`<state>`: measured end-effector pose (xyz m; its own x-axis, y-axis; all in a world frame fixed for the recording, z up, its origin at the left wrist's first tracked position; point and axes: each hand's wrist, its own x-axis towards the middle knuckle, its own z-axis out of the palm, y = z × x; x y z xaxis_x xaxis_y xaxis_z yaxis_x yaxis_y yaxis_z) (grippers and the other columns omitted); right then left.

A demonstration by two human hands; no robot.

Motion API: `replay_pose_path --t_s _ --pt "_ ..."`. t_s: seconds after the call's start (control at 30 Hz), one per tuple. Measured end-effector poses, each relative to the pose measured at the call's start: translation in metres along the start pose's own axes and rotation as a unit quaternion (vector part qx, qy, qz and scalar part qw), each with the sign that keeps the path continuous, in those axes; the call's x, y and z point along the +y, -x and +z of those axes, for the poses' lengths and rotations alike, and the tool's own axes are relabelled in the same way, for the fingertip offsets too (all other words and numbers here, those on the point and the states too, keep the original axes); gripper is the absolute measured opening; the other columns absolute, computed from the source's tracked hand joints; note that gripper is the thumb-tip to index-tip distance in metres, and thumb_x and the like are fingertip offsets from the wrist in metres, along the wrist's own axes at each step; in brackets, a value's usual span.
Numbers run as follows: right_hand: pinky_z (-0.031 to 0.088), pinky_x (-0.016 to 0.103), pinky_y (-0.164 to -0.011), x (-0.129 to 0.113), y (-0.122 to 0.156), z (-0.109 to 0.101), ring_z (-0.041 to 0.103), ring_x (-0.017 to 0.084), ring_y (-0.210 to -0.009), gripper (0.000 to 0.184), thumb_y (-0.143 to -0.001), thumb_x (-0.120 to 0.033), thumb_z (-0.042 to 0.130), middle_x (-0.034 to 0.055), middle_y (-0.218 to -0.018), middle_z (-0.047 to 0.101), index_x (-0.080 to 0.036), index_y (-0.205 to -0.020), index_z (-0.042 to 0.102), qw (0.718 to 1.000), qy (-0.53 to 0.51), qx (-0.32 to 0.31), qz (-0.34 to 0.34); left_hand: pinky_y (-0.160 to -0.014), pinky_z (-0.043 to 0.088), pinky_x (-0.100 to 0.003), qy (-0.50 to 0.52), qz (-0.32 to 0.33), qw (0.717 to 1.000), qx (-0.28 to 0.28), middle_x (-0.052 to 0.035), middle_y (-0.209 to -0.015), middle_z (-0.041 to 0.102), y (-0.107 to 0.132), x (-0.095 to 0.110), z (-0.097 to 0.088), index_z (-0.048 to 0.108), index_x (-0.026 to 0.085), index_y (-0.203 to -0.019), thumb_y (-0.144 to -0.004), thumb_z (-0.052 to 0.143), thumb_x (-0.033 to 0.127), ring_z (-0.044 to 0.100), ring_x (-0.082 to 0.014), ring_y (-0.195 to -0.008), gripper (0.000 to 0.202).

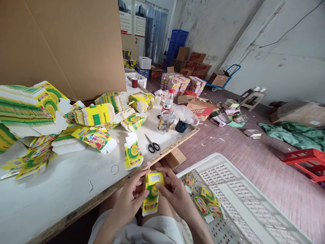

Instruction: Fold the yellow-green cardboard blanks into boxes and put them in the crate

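Between my two hands, above my lap, is a small yellow and green candy box [152, 196] with a barcode on its upper part. My left hand [134, 191] grips its left side, thumb on the front. On the opposite side my right hand [169, 186] holds it with the thumb pressed on the printed face; the fingers behind are partly hidden. A single flat box [133, 155] of the same print lies on the table just beyond my hands. Several similar boxes [208, 202] rest in the white plastic crate [215, 159] at my right.
Stacks of flat cartons [27, 108] cover the table's left side, before a large cardboard sheet [61, 44]. Scissors [153, 146], a clear plastic jar [166, 122], a dark mug [182, 126] and a bottle [168, 101] stand or lie near the wooden edge. A red stool [304, 159] is far right.
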<state>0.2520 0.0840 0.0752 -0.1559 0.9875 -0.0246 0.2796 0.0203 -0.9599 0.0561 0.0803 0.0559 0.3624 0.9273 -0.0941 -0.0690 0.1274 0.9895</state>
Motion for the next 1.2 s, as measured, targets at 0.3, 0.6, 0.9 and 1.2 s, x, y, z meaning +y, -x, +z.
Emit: replay_pose_path --t_s 0.3,0.6,0.9,1.2 --pt "0.032 0.024 -0.048 0.007 -0.002 0.014 0.046 0.014 -0.045 0.036 -0.077 -0.02 0.058 -0.011 -0.053 0.048 -0.023 -0.113 0.055 0.987 0.147 0.07 0.016 -0.089 0.055 -0.037 0.042 -0.018 0.999 0.003 -0.0159 -0.141 0.061 -0.001 0.0 0.003 0.057 0.025 -0.138 -0.087 0.07 0.033 0.067 -0.0314 -0.112 0.053" --pt "0.039 0.025 -0.05 0.006 0.003 0.004 0.055 0.015 -0.053 0.036 -0.089 -0.028 0.06 -0.0035 -0.064 0.062 -0.022 -0.124 0.064 0.986 0.146 0.075 -0.017 -0.086 0.054 -0.033 0.023 -0.011 1.0 0.011 -0.0145 -0.141 0.061 -0.005 0.005 0.002 0.056 0.024 -0.136 -0.089 0.068 0.034 0.067 -0.0305 -0.112 0.05" --pt "0.055 0.031 -0.066 0.009 0.013 -0.002 0.068 0.022 -0.078 0.018 -0.092 -0.039 0.063 0.0078 -0.09 0.073 -0.021 -0.09 0.067 0.981 -0.001 0.175 -0.078 -0.088 0.056 -0.033 -0.015 0.039 0.999 -0.027 -0.0124 -0.131 0.068 -0.014 -0.009 0.027 0.055 0.025 -0.137 -0.092 0.062 0.022 0.07 -0.0272 -0.109 0.045" --pt "0.045 0.05 -0.087 0.022 0.006 -0.029 0.06 0.033 -0.098 0.026 -0.089 -0.039 0.062 0.0114 -0.104 0.07 -0.023 -0.107 0.072 0.911 0.305 0.272 -0.053 -0.118 0.018 -0.069 -0.388 0.119 0.903 0.142 -0.0276 -0.156 0.04 -0.054 -0.044 -0.021 0.04 0.012 -0.149 -0.09 0.06 0.026 0.027 -0.043 -0.149 0.063"
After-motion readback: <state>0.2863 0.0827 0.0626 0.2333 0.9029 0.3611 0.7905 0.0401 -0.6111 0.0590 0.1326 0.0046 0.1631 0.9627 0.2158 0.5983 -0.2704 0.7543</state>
